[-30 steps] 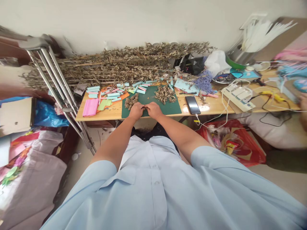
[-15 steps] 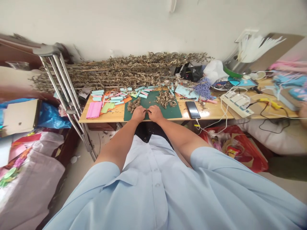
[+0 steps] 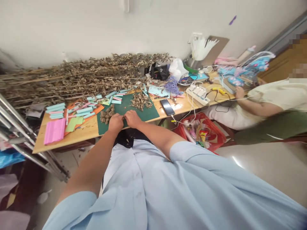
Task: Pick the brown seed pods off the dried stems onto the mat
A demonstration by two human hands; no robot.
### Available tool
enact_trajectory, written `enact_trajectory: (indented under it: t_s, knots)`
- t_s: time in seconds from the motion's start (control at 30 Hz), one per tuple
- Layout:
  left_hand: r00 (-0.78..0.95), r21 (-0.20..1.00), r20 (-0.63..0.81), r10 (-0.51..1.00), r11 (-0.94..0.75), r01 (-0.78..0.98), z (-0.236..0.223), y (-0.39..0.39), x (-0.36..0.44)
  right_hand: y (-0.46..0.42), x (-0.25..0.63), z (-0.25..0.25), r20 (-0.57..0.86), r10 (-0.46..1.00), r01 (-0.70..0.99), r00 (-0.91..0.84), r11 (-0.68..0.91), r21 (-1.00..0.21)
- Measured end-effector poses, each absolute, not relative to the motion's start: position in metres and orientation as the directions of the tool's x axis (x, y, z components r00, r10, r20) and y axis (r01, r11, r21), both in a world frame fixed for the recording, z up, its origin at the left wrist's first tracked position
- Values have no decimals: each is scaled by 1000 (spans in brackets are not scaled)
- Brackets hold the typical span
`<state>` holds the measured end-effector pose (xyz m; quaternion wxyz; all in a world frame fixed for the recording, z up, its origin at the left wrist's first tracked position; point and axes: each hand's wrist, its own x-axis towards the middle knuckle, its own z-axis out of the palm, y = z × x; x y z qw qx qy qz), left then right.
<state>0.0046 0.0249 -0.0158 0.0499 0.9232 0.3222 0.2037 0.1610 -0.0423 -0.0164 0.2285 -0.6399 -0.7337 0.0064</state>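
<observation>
At the front edge of a green cutting mat [image 3: 122, 107], my left hand [image 3: 116, 122] and my right hand [image 3: 132, 119] are close together, fingers pinched. Between the fingertips shows a small dark brown bit of dried leaf [image 3: 124, 118], largely hidden by the fingers. Just beyond my left hand lies a cluster of brown balls of dried leaf [image 3: 107, 114] on the mat. A loose heap of dried leaves [image 3: 141, 101] lies beyond my right hand, near the mat's far right side.
Bundled dried stalks [image 3: 83, 78] line the wall. Blue and pink paper rolls [image 3: 83, 110] lie left of the mat, near pink folded paper [image 3: 54, 131]. A phone [image 3: 167, 107] and a power strip [image 3: 198, 93] lie rightward. Another person's hand [image 3: 240, 92] is at the right end.
My view has swung to the right, bringing the other person into sight. My hands stay together at the mat's front edge, still pinching the small bit.
</observation>
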Motion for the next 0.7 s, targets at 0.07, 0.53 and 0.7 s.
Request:
enact_trajectory:
  t_s: [0.07,0.53,0.7]
  knots:
    - [705,228,364,609,-792,567,-14,23,5,-43,161,-15,319,944,932,-77,182,-312]
    - [667,390,373,645,-761,518,-14,21,1,-44,163,-18,332,942,877,-43,195,-440]
    - [638,442,343,690,-717,538,-15,21,-1,-44,163,-18,339,940,867,-32,195,-458]
